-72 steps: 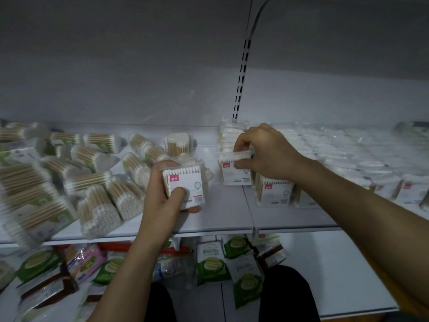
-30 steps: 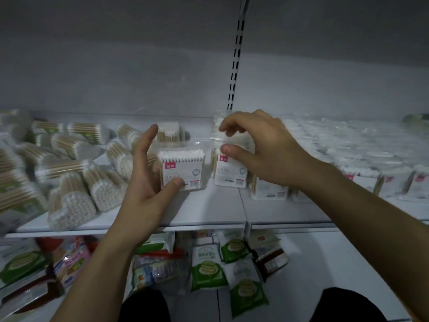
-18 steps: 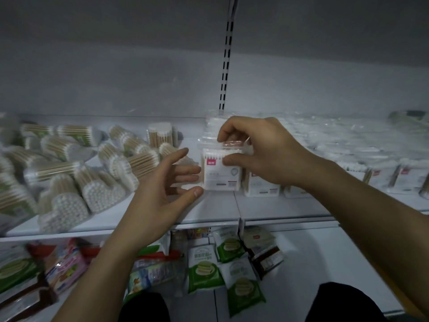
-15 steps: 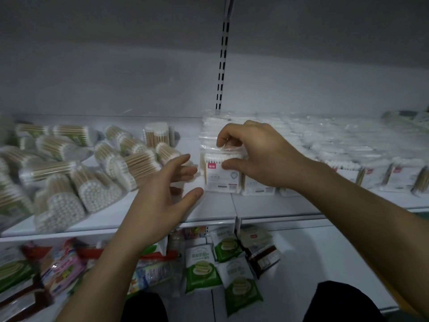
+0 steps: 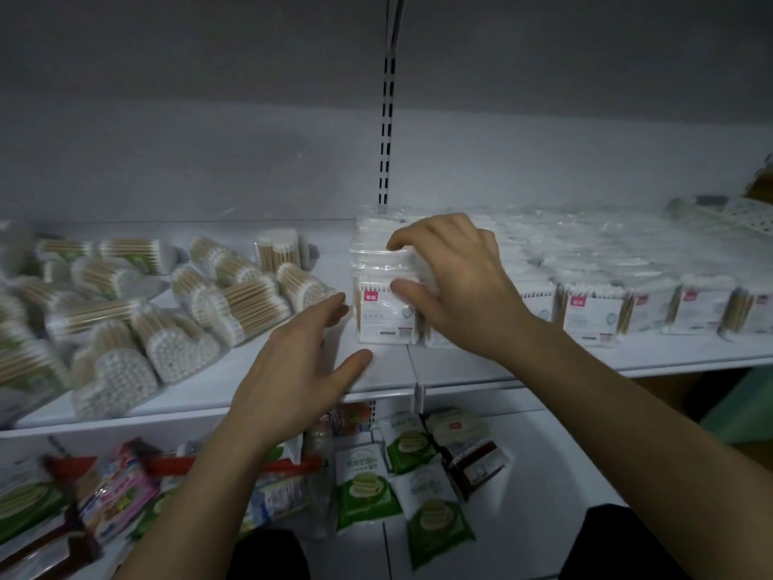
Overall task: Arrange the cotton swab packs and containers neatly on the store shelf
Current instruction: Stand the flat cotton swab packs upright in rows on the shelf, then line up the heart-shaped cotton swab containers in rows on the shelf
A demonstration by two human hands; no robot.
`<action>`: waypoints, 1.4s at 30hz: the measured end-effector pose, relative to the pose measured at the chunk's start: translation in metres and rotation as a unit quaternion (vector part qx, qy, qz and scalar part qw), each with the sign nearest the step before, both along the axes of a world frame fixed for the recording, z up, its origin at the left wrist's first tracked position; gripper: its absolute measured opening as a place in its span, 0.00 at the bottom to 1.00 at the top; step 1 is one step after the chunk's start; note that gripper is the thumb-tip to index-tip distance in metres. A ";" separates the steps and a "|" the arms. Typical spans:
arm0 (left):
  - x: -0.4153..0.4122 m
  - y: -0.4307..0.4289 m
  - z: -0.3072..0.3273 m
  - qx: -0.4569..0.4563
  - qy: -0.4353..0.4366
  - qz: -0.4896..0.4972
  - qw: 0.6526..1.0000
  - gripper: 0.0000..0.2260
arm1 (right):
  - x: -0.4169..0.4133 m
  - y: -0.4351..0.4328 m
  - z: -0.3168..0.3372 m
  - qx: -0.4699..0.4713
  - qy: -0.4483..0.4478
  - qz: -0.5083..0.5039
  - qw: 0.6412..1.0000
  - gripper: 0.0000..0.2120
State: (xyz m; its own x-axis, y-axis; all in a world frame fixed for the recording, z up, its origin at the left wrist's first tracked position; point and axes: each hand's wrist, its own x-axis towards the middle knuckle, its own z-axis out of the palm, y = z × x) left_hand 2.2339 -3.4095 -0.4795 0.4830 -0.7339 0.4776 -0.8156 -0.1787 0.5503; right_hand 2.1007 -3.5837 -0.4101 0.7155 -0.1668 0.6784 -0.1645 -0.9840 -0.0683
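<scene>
Shelf-facing in progress. The square swab box [image 5: 382, 316], carried a moment ago in the left hand [image 5: 293, 383], now stands upright on the shelf [image 5: 460, 366] near its front edge, at the left end of the row of matching boxes [image 5: 589, 313]. The left hand has let go and hovers just beside the box's left face with fingers spread and holding nothing. The right hand [image 5: 456, 286] has taken over, with its thumb on the printed front and its curled fingers over the clear top. One more box has thus joined the row, and what remains is probably to square it against its neighbour. By count, about six box fronts show along the front edge, with further rows behind them under glare that cannot be counted. One round container [image 5: 278, 253] stands upright toward the back. Among the loose packs on the left, two heart-shaped packs [image 5: 184, 353] face forward, and the others lie crosswise, too blurred to number. At least three green sachets [image 5: 362, 483] lie on the shelf below.
</scene>
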 end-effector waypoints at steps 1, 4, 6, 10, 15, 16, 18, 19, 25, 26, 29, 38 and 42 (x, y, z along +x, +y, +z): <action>0.000 0.000 0.000 0.002 -0.003 -0.001 1.000 0.35 | -0.005 0.002 -0.003 0.015 -0.060 0.005 0.998 0.15; 0.001 -0.002 -0.002 0.018 -0.021 0.006 1.000 0.36 | -0.014 0.013 -0.017 0.062 -0.193 0.008 0.979 0.10; 0.001 -0.002 -0.003 0.032 -0.035 0.012 0.999 0.36 | -0.019 0.021 -0.034 0.099 -0.219 0.013 0.971 0.10; -0.003 0.000 -0.002 0.040 -0.049 0.015 0.998 0.32 | -0.030 0.036 -0.068 0.088 -0.190 0.042 0.977 0.11; -0.009 0.032 0.006 0.010 -0.058 0.021 0.998 0.19 | -0.022 0.060 -0.063 0.114 -0.103 0.125 0.980 0.15; -0.009 0.045 0.008 0.016 -0.078 0.031 0.996 0.16 | -0.019 0.064 -0.061 0.121 -0.094 0.134 0.979 0.15; -0.004 0.072 0.015 0.033 -0.131 0.060 0.989 0.14 | -0.012 0.073 -0.060 0.138 -0.077 0.141 0.977 0.16; 0.000 0.085 0.023 0.040 -0.150 0.076 0.985 0.13 | -0.007 0.077 -0.061 0.144 -0.066 0.143 0.977 0.16; 0.039 0.136 0.056 0.182 -0.228 0.157 0.944 0.24 | 0.033 0.100 -0.076 0.170 0.025 0.142 0.975 0.21; 0.048 0.143 0.057 0.203 -0.230 0.166 0.937 0.25 | 0.037 0.103 -0.076 0.165 0.041 0.138 0.976 0.22; 0.079 0.159 0.060 0.221 -0.238 0.188 0.927 0.24 | 0.053 0.109 -0.072 0.165 0.071 0.133 0.975 0.24; 0.170 0.150 0.069 0.199 -0.194 0.129 0.952 0.29 | 0.161 0.118 -0.039 0.136 -0.003 0.136 0.981 0.18; 0.199 0.139 0.073 0.189 -0.194 0.080 0.959 0.28 | 0.168 0.120 -0.056 0.110 0.003 0.119 0.987 0.18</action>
State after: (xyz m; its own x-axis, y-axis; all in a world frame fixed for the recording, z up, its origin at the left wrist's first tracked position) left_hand 2.4329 -3.2708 -0.4064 0.4446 -0.8207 0.3589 -0.8910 -0.4464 0.0830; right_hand 2.2688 -3.4641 -0.4665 0.7560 -0.1356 0.6404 0.0692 -0.9563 -0.2842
